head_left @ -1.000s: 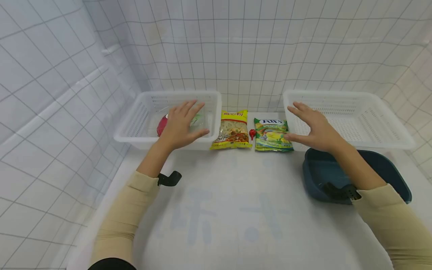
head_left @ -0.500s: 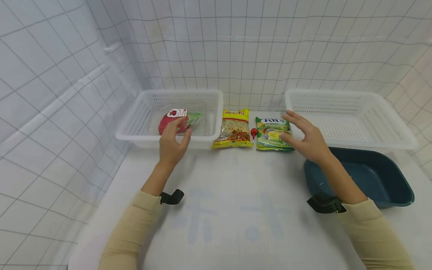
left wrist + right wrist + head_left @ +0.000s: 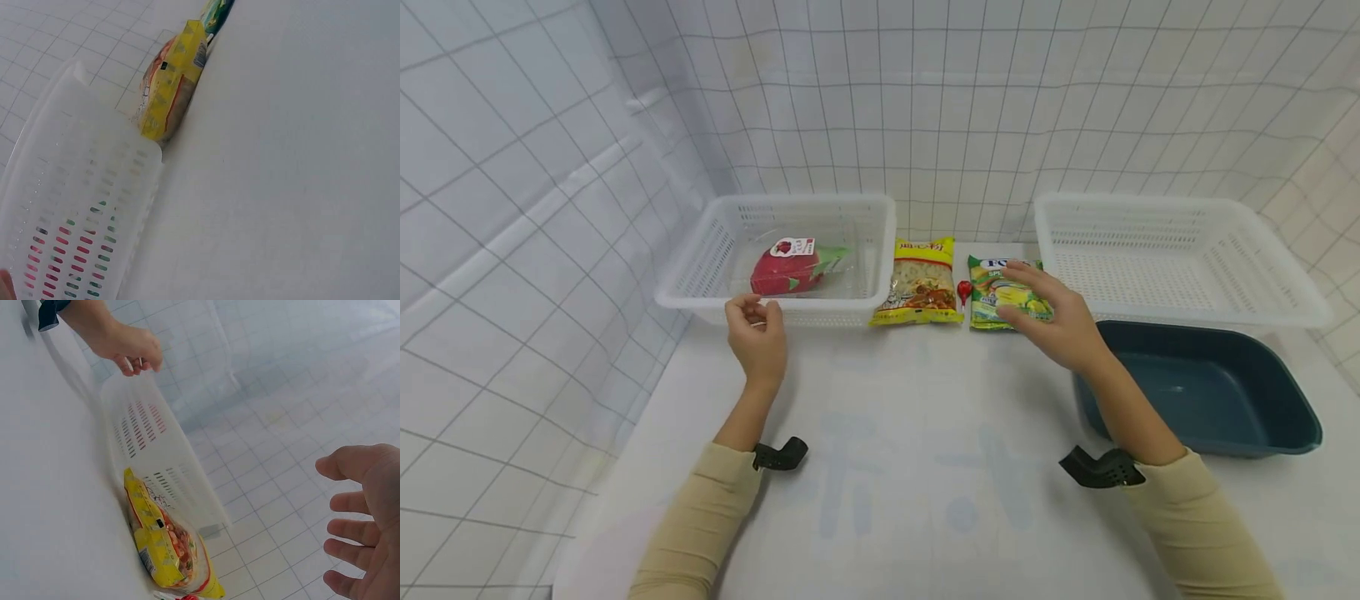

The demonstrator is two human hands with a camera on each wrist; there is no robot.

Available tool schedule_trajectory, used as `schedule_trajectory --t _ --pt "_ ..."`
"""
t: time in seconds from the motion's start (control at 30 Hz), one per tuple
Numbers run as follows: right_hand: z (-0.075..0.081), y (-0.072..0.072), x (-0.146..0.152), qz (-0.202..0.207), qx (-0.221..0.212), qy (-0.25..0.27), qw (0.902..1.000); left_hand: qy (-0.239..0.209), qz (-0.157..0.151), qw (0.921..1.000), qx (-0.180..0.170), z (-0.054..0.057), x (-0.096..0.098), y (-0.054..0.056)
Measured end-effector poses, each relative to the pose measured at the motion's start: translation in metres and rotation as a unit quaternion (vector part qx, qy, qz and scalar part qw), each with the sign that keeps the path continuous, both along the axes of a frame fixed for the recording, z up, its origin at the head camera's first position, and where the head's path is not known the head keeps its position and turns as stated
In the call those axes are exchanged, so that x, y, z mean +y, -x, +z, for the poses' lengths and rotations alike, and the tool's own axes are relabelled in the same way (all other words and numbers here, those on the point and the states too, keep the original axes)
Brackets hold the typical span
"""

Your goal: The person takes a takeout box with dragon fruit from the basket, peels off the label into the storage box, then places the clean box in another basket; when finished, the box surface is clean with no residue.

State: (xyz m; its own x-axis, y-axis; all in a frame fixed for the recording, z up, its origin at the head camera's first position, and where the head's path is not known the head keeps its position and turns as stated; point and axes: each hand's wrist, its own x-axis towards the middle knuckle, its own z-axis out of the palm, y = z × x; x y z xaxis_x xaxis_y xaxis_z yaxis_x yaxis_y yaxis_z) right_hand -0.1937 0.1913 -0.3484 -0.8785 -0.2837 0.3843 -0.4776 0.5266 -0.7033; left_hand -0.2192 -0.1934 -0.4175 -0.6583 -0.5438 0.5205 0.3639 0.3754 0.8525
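Observation:
My left hand (image 3: 758, 340) is at the front rim of the left white basket (image 3: 700, 292), its fingers loosely curled. I see nothing held in it; whether it touches the rim I cannot tell. Inside that basket lies a clear plastic box holding a pink dragon fruit (image 3: 782, 273) with a white label. My right hand (image 3: 1052, 321) hovers over a green FOX'S candy bag (image 3: 988, 287), thumb and fingers spread, holding nothing. Left of this bag are a small red-wrapped lollipop (image 3: 964, 290) and a yellow food packet (image 3: 921, 283). The right wrist view shows my right hand's separated fingers.
A second white basket (image 3: 1240, 317) stands at the back right. In front of it is a dark blue bin (image 3: 1195, 408), partly behind my right forearm. The white table (image 3: 917, 467) meets a grid-patterned sheet (image 3: 955, 108) at the back and left.
My left hand has drawn back from above the dragon fruit to the basket's front rim, its fingers curling. My right hand has moved left from the right basket to over the candy bag.

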Motion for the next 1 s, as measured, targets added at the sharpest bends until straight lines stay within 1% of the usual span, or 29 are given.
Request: schedule_trajectory --t 0.07,0.1,0.17,0.23,0.3,0.47,0.6,0.7,0.8,0.93,1.0 --pt "-0.001 0.001 -0.003 0.004 -0.007 0.007 0.9999 -0.049 0.016 0.9986 -0.014 -0.001 -0.001 0.000" --pt "-0.001 0.001 -0.005 0.006 -0.012 0.011 0.9998 -0.072 0.025 0.9968 -0.021 -0.001 -0.001 0.000" --pt "-0.001 0.001 -0.007 0.007 -0.017 0.014 0.9997 -0.113 0.035 0.9925 -0.032 -0.001 -0.002 0.001" --pt "-0.002 0.002 -0.010 0.007 -0.021 0.017 0.9996 -0.140 0.034 0.9889 -0.035 0.000 -0.003 0.001" --pt "-0.003 0.003 -0.012 0.005 -0.024 0.018 0.9995 -0.163 0.025 0.9856 -0.036 0.000 -0.003 0.002" --pt "-0.005 0.009 -0.022 0.011 -0.035 0.036 0.9987 -0.200 -0.022 0.9792 -0.023 0.001 -0.006 0.003" --pt "-0.003 0.016 -0.031 0.024 -0.052 0.053 0.9970 -0.226 -0.049 0.9728 -0.012 0.001 -0.008 0.005" --pt "-0.001 0.021 -0.038 0.030 -0.065 0.059 0.9957 -0.252 -0.059 0.9660 -0.001 0.001 -0.009 0.007" --pt "0.002 0.026 -0.046 0.037 -0.076 0.061 0.9945 -0.279 -0.064 0.9582 0.000 0.002 -0.007 0.007" --pt "0.001 0.034 -0.059 0.052 -0.099 0.064 0.9917 -0.302 -0.062 0.9511 -0.004 0.006 -0.003 0.005" --pt "0.000 0.038 -0.064 0.060 -0.109 0.068 0.9899 -0.311 -0.061 0.9484 0.000 0.008 -0.002 0.005"
